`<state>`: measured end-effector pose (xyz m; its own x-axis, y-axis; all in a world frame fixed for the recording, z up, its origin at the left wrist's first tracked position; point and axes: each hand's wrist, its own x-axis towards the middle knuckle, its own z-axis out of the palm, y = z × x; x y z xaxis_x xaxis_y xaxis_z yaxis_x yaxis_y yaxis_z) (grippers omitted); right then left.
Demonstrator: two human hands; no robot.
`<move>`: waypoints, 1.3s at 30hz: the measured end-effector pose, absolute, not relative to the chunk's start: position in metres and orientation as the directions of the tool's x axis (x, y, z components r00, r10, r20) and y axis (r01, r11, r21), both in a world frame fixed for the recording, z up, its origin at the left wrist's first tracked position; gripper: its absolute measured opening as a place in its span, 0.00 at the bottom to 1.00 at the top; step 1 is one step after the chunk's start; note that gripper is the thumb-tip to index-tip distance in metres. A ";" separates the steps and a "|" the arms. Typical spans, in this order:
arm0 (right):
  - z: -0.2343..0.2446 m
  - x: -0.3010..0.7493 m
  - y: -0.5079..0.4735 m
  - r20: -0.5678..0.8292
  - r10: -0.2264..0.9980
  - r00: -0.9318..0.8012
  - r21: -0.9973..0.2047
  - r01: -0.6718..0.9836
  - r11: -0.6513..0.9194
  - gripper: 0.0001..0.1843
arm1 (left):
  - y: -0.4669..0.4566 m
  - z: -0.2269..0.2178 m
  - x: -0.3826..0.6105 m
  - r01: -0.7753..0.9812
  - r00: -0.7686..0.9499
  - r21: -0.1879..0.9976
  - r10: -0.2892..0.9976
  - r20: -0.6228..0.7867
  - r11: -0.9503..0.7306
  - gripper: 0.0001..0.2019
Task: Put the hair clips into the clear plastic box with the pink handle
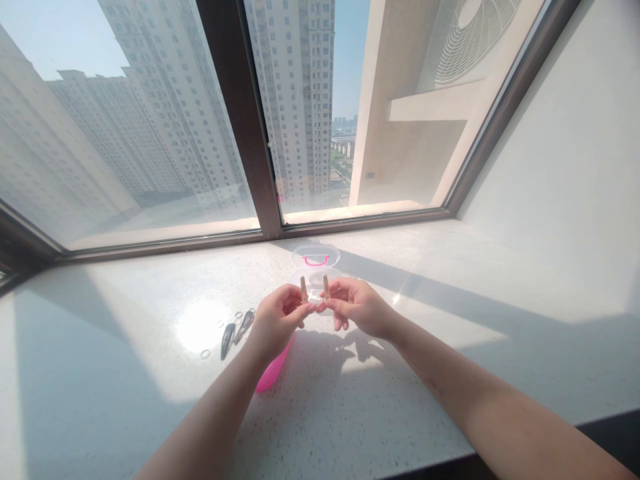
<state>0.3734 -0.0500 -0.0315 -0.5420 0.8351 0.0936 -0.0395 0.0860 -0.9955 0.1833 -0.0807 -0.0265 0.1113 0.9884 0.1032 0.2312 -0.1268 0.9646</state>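
Note:
My left hand (281,317) pinches a small gold-coloured hair clip (303,289), held upright between thumb and fingers. A second, similar hair clip (326,287) stands upright in the pinch of my right hand (359,307). The two hands are close together above the sill, with the clips side by side a little apart. Just behind them is a clear plastic box (316,253) with a pink handle, its near part hidden by my hands. Under my left wrist lies a bright pink object (273,371), mostly covered, so its kind is unclear.
Left of my left hand, two dark hair clips (228,341) lie on the speckled white sill (310,427) with several small rings (205,354). A brown-framed window (270,230) borders the back, and a white wall (565,167) rises at the right. Strong sunlight glares near the clips.

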 end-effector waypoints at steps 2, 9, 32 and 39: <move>-0.032 0.373 -0.050 0.095 0.835 -0.541 -0.995 -0.038 0.088 0.10 | -0.080 -0.026 0.183 0.236 0.108 0.964 0.989 0.103 -0.127 0.10; -0.030 0.373 -0.050 0.089 0.837 -0.540 -0.996 -0.031 0.085 0.09 | -0.080 -0.028 0.183 0.241 0.108 0.962 0.988 0.107 -0.130 0.10; -0.028 0.372 -0.051 0.072 0.837 -0.543 -0.997 -0.016 0.075 0.07 | -0.083 -0.021 0.185 0.245 0.105 0.960 0.988 0.113 -0.136 0.08; -0.029 0.373 -0.051 0.079 0.836 -0.543 -0.997 -0.023 0.079 0.08 | -0.082 -0.022 0.185 0.244 0.099 0.960 0.988 0.118 -0.139 0.08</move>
